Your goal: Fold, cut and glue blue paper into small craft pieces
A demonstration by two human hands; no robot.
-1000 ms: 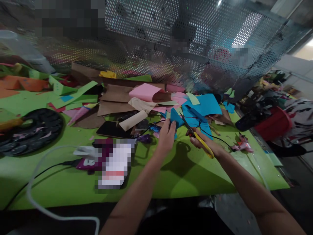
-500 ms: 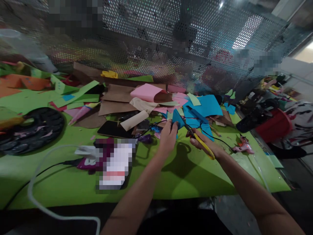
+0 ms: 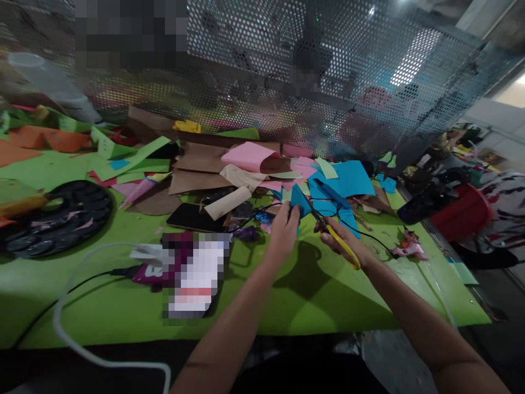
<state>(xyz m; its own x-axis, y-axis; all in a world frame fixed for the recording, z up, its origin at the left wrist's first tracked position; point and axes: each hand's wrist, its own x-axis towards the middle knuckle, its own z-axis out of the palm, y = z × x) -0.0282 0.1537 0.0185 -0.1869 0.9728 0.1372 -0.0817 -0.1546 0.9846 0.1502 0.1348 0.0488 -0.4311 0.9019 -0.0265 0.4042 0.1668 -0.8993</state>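
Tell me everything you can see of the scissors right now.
The scissors have a yellow handle, apparently plastic, and dark blades that look like metal. The right hand grips them above the green table, blades pointing forward and leftward. Their tips are at the blue piece in the left hand; whether they touch it, or how wide they are open, I cannot tell.

Two bare hands at centre: one left hand point(image 3: 285, 227), one right hand point(image 3: 340, 238). Between them, one pair of yellow-handled scissors point(image 3: 337, 238) and one held blue paper piece point(image 3: 301, 201). One pink glue gun point(image 3: 412, 250) and one red bucket point(image 3: 463, 210) at right. At left, one round black tray point(image 3: 82, 219); left of centre, one dark-screened phone point(image 3: 197, 219) and one lit, pixelated screen point(image 3: 199, 279). Brown paper sheets point(image 3: 200, 158): several, overlapping, exact count unclear.
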